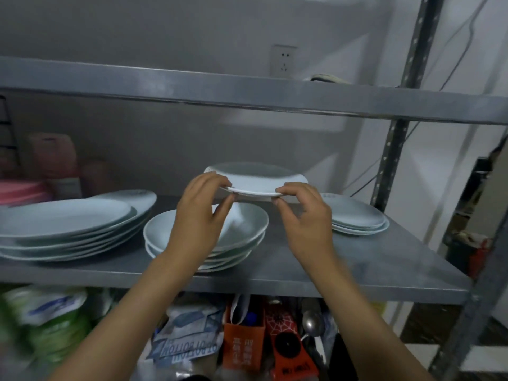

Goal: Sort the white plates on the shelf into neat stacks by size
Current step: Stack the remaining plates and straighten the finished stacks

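A white plate hangs in the air above the grey metal shelf. My left hand pinches its near-left rim and my right hand pinches its near-right rim. Just below and in front of it sits a stack of deep white plates, partly hidden by my left hand. A stack of large white plates lies on the shelf's left side. A low stack of small white plates lies at the right, behind my right hand.
An upper shelf runs close above. Pink containers stand at the back left. A perforated upright post bounds the right side. Below the shelf are bags, an orange box and a ladle.
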`<state>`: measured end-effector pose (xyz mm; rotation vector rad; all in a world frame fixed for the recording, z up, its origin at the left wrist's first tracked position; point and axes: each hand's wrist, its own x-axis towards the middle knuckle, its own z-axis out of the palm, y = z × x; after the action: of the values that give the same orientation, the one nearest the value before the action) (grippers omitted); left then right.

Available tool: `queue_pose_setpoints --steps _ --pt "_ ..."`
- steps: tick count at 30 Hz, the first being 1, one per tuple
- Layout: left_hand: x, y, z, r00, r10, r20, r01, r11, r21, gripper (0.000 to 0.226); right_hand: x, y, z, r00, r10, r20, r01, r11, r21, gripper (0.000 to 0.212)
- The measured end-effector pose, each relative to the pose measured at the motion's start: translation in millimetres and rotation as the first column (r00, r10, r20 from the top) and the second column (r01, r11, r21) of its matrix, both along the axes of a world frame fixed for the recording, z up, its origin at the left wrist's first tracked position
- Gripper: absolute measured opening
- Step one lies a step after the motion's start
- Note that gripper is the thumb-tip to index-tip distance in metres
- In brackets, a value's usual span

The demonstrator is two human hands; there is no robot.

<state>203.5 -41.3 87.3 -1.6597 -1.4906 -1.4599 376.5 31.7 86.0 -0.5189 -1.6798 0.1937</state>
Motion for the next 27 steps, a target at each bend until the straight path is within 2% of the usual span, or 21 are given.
queue_pose_setpoints --steps 5,8,12,14,19,27 --pt "-34 -31 -7 1.000 -0.005 -0.016 0.004 0.997 -0.081 0.009 -30 -16 -7 0.991 0.117 0.063 -0.116 0.993 -0.024 0.010" --pt "-47 -45 -13 0.996 0.056 -0.063 -0.063 0.992 -0.106 0.008 -42 -20 -11 0.977 0.151 0.149 -0.146 0.988 -0.048 0.008" --pt "-61 -55 -22 0.991 0.103 -0.086 -0.113 0.985 -0.129 0.009 -49 -25 -13 0.955 0.168 0.246 -0.141 0.982 -0.122 0.031" --pt "-66 -60 -27 0.992 0.102 -0.076 -0.112 0.983 -0.143 0.010 -50 -24 -15 0.961 0.126 0.246 -0.097 0.987 -0.129 0.038" --pt "-73 -64 -44 0.990 0.100 -0.098 -0.115 0.978 -0.171 0.015 -51 -15 -17 0.986 -0.002 0.166 0.025 0.990 -0.141 0.034" --pt "-84 -66 -59 0.989 0.077 -0.128 -0.100 0.978 -0.184 0.010 -53 -12 -24 0.982 -0.016 0.186 0.057 0.974 -0.217 0.030"
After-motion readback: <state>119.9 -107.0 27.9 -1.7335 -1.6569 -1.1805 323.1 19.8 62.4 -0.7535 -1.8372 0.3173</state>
